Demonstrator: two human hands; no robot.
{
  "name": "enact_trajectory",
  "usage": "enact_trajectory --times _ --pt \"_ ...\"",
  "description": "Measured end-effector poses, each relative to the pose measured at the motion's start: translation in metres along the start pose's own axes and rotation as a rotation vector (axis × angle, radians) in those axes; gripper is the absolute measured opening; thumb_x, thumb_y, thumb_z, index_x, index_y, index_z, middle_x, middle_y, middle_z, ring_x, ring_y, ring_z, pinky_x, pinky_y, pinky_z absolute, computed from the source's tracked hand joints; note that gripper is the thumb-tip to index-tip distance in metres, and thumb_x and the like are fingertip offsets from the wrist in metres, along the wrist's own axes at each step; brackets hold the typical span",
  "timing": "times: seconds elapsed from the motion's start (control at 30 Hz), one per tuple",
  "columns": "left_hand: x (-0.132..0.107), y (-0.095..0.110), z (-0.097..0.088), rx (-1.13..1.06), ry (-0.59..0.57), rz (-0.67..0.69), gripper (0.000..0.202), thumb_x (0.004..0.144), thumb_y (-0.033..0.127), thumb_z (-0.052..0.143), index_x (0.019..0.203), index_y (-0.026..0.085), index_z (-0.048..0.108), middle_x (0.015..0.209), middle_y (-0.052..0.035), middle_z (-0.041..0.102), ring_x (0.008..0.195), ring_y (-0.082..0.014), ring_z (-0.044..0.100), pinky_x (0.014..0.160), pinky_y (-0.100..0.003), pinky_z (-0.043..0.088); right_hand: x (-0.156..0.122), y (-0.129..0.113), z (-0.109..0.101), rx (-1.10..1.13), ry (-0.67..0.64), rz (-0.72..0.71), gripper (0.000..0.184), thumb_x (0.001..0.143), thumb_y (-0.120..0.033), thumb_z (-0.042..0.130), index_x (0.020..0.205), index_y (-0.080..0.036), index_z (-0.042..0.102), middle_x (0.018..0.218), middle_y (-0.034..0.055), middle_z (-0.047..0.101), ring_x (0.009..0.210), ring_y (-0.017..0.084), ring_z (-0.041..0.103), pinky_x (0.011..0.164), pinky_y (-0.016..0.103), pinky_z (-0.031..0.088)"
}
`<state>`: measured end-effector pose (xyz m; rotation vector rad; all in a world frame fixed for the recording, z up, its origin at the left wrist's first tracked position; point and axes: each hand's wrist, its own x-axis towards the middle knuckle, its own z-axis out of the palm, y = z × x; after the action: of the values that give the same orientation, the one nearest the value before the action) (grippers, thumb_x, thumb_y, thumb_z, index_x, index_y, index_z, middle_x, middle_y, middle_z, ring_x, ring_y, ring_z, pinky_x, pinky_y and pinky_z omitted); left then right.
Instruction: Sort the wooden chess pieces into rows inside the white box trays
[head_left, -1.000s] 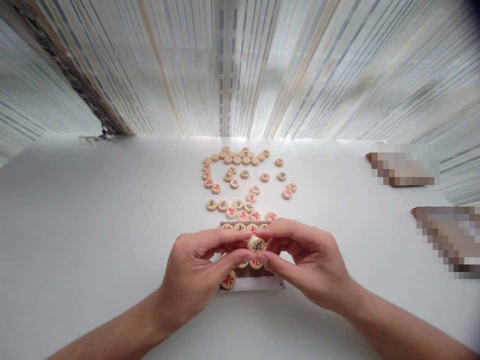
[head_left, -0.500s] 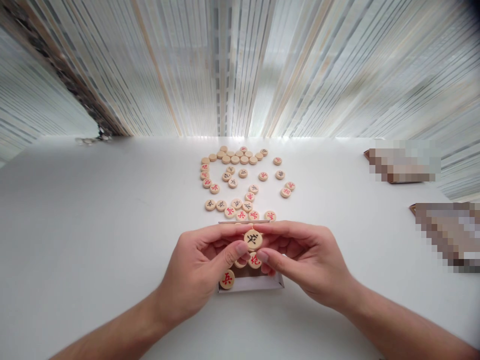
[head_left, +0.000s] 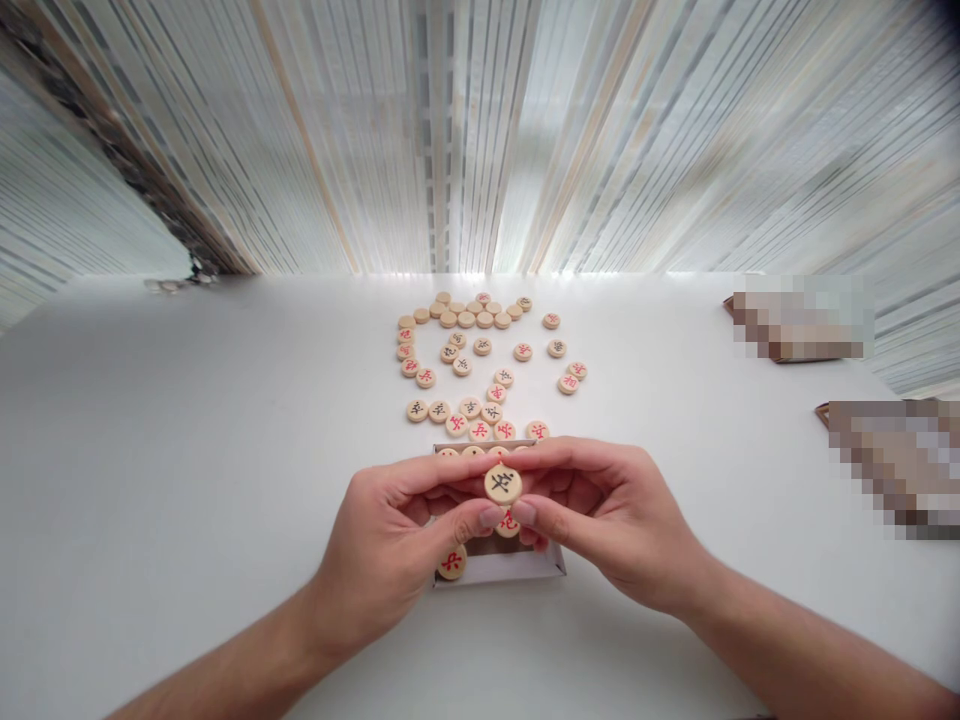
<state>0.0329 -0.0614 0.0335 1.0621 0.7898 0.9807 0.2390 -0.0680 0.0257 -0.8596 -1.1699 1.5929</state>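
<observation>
Between the fingertips of both hands I hold a round wooden xiangqi piece [head_left: 502, 484] with a black character facing me. My left hand [head_left: 414, 515] pinches it from the left, thumb below and index finger above. From the right, my right hand [head_left: 592, 500] grips the same piece in the same way. Beneath the hands lies a shallow open box [head_left: 517, 566]. Inside it a red-lettered piece [head_left: 451, 562] sits in the near left corner, and another red-lettered piece [head_left: 508, 522] shows partly under my thumbs. More pieces line the box's far side, partly hidden by my fingers.
Beyond the box, several xiangqi pieces [head_left: 480, 431] with red or black characters are scattered over the white table [head_left: 225, 450]. Farther back, blank-faced pieces [head_left: 466, 320] form rows. Two brown, blurred-out boxes [head_left: 795, 350] stand at the right. A striped curtain [head_left: 480, 130] hangs behind the table.
My left thumb has shifted slightly right and down along the held piece, toward my right thumb. The whole view has moved slightly; the scattered pieces keep their arrangement.
</observation>
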Motion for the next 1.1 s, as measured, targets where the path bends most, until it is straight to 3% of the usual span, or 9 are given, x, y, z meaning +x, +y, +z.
enact_trajectory --times 0.17,0.47,0.7,0.93,1.1 --pt "-0.0008 0.0036 0.0019 0.014 -0.046 0.025 0.035 0.093 0.007 0.08 0.113 0.034 0.088 0.1 -0.0001 0.089 0.085 -0.0189 0.086 0.08 -0.023 0.071 0.0012 -0.0022 0.0001 0.084 -0.007 0.041 0.024 0.082 -0.019 0.094 0.105 -0.021 0.088 0.08 0.0048 0.082 0.063 0.015 0.076 0.058 0.023 0.066" --pt "0.0008 0.0071 0.003 0.039 -0.097 0.031 0.041 0.095 0.005 0.075 0.123 0.032 0.085 0.091 -0.0024 0.088 0.077 -0.0145 0.082 0.075 -0.019 0.067 0.0036 -0.0005 -0.006 0.25 -0.086 0.167 0.011 0.092 -0.023 0.088 0.102 -0.019 0.086 0.071 0.0033 0.081 0.061 0.013 0.078 0.057 0.019 0.066" --pt "0.002 0.0066 0.0015 0.104 -0.105 0.044 0.031 0.098 0.015 0.076 0.124 0.029 0.085 0.088 -0.0045 0.086 0.075 -0.0135 0.077 0.07 -0.018 0.064 0.0035 -0.0001 -0.0059 0.288 -0.131 0.148 0.007 0.098 -0.021 0.083 0.104 -0.019 0.084 0.078 0.0015 0.081 0.065 0.01 0.079 0.06 0.015 0.065" --pt "-0.0003 0.0067 -0.002 0.202 -0.026 0.087 0.015 0.099 0.024 0.077 0.105 0.023 0.091 0.08 -0.0037 0.079 0.074 -0.0123 0.074 0.07 -0.016 0.063 0.0031 -0.0034 -0.0006 0.218 -0.084 0.141 0.019 0.085 -0.016 0.093 0.102 -0.021 0.087 0.08 0.0015 0.082 0.061 0.008 0.074 0.058 0.013 0.061" --pt "-0.002 0.002 -0.0009 0.137 0.006 0.069 0.019 0.096 0.017 0.079 0.111 0.027 0.088 0.083 -0.0007 0.083 0.074 -0.0115 0.078 0.069 -0.015 0.065 0.0027 -0.0064 0.0026 0.122 -0.024 0.15 0.016 0.082 -0.023 0.096 0.094 -0.019 0.086 0.071 0.0002 0.078 0.059 0.008 0.07 0.059 0.013 0.059"
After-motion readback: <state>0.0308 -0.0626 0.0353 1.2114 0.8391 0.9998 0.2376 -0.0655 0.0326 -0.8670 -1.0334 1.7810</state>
